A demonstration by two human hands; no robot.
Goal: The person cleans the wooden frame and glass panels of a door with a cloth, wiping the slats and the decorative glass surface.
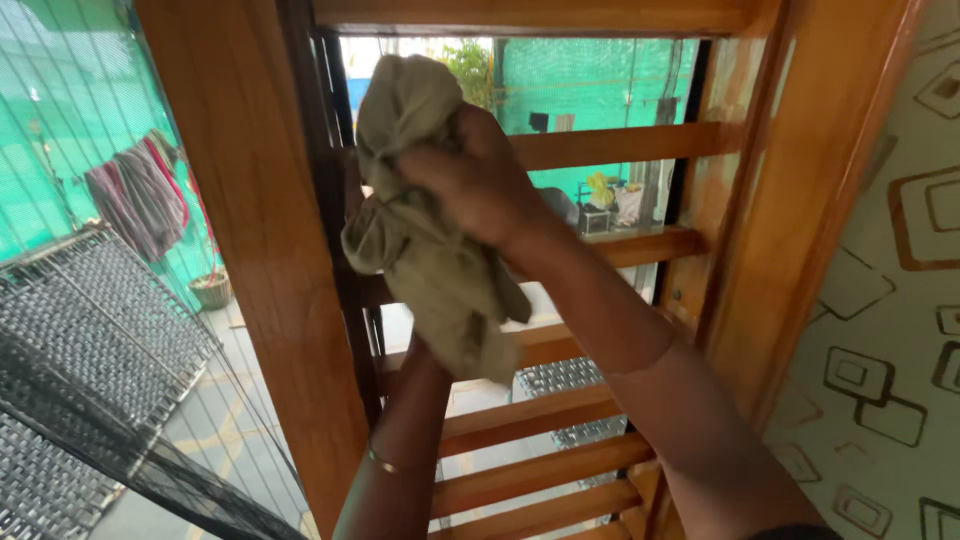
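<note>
Here, a crumpled olive cloth [425,230] is bunched in the clenched right hand [480,185], pressed against the wooden window bars [600,145] just behind it. The left hand [420,350] reaches up beneath, hidden by hanging folds, so its grip cannot be told. The loose tail could snag on the bars below and pull free.

packages: 0 | labels: 0 | signs: 0 | screens: 0
</note>
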